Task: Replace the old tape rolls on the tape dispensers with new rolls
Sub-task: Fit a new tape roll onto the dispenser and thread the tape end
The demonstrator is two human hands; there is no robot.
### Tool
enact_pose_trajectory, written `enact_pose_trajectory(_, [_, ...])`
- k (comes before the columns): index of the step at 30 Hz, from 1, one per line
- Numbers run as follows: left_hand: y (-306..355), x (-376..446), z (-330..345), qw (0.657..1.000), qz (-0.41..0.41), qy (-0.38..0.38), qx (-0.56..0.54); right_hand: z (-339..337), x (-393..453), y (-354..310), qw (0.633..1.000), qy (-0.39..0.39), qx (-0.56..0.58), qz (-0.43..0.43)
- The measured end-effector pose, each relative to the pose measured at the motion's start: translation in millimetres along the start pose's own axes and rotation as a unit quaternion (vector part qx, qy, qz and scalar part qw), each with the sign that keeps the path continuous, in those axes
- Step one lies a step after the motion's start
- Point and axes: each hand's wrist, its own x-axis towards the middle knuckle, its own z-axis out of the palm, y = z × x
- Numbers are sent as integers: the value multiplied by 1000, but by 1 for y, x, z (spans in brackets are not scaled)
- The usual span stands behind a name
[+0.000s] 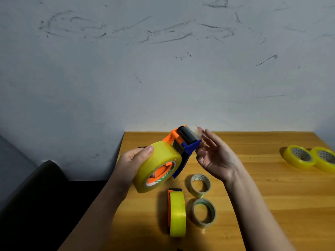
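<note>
Hands: left (135,158) grips dispenser (174,153); right (215,154) beside its roller.

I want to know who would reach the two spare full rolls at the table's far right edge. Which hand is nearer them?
Right. The right hand hovers left of the spare rolls; the left hand grips the dispenser's roll farther left.

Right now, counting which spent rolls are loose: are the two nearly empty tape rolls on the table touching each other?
Apart. The head view shows a strip of bare wood between the farther spent roll and the nearer one.
</note>
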Motion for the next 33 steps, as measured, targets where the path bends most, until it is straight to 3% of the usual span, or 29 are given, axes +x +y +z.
enact_pose_trajectory(9, [-6,3,-2,999,21,-12,34,-3,7,2,998,50,31,39])
enact_pose_trajectory(18, [-11,6,-4,997,16,-11,73,-22,16,0,997,-10,62,39])
enact_pose_trajectory(33, [-18,14,-6,995,19,-8,94,-23,10,-11,996,-15,91,17])
